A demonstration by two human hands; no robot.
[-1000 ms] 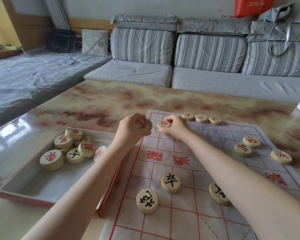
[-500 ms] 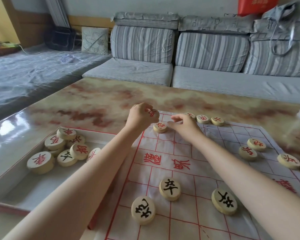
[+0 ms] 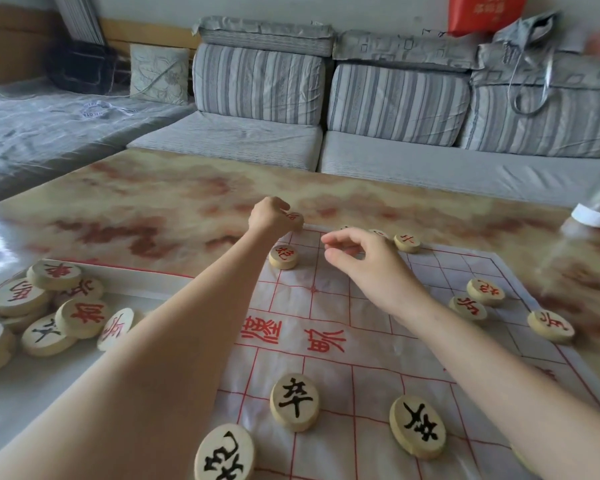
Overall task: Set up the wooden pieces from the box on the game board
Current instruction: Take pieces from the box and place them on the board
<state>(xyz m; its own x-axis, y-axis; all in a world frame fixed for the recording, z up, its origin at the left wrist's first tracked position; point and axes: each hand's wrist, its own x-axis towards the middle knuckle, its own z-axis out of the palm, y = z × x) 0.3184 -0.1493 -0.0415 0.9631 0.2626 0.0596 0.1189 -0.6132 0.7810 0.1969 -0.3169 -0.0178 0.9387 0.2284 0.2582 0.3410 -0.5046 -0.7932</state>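
A white paper game board (image 3: 368,327) with red grid lines lies on the table. My left hand (image 3: 270,218) is at the board's far left corner, shut on a red-lettered wooden piece (image 3: 294,217). Just in front of it a red piece (image 3: 284,256) lies on the board. My right hand (image 3: 368,261) hovers over the far rows, fingers apart and holding nothing. Three black-lettered pieces (image 3: 295,400) sit on the near rows, and red ones (image 3: 485,292) lie at the right. The open box (image 3: 32,393) at left holds several pieces (image 3: 84,315).
The marble-patterned table (image 3: 160,209) runs back to a grey striped sofa (image 3: 378,98). A white object (image 3: 594,213) sits at the table's far right edge. A red piece (image 3: 408,242) lies on the board's far row beside my right hand.
My left hand carried its red piece farther out to the board's far left corner. My right hand let go of its red piece on the board and drew back to the right.
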